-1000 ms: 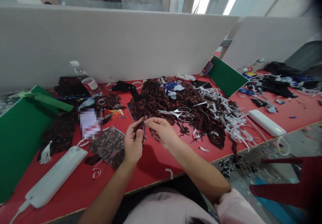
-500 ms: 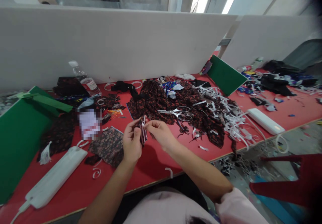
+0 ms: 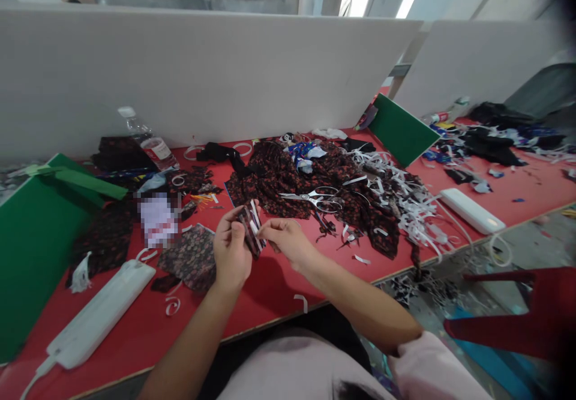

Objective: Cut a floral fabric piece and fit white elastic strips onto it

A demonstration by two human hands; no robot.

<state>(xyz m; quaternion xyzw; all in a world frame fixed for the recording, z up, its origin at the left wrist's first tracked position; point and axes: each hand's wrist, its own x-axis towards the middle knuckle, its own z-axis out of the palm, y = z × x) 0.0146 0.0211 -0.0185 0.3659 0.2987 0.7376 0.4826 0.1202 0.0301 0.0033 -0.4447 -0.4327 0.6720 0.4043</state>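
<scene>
Basically, both hands are up off the red table [image 3: 279, 295], meeting just in front of the chest, with a small folded fabric piece [image 3: 251, 236] pinched between them. Left hand [image 3: 231, 253] is closed on it from the left side, thumb and fingertips clamping the lower part; right hand [image 3: 284, 239] is closed too, pinching the right edge with thumb and forefinger. Held in the air like that, my read is the piece gets squared up or its layers checked: a two-point grip keeps a floppy bit of cloth flat and lets the edges show.

The piece is dark with a small print, and has a couple of white strips along it, elastic or binding; can't tell which. Long axis runs up and slightly left, top end tilted away from the person toward the fabric pile [image 3: 315, 190], lower end buried in the left palm. The broad face is turned toward the camera.

Scissors [image 3: 315, 198] lie flat on the pile, just beyond the hands, handles to the right and blades pointing left. Probably parked within right-hand reach. Another printed fabric patch [image 3: 189, 256] lies flat on the table just left of the left hand. White strip offcuts [image 3: 405, 202] are heaped off to the right, well apart from the hands.
</scene>
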